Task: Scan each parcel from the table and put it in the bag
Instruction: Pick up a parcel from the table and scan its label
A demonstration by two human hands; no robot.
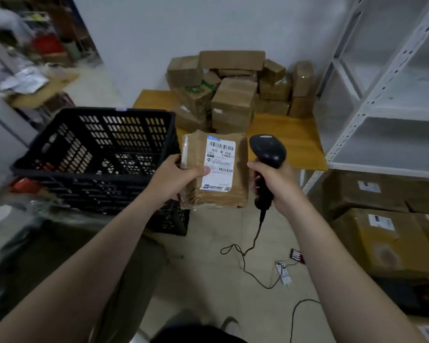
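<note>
black crate (102, 154) close beside, left

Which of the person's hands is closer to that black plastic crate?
Left. The left hand grips the parcel right beside the black crate; the right hand holds the scanner on the parcel's far side.

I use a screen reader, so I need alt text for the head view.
The left hand holds a brown parcel, label toward the camera, while the right hand grips a black scanner beside it. Behind, more parcels are piled on a wooden table, with a black crate to the left.
</note>
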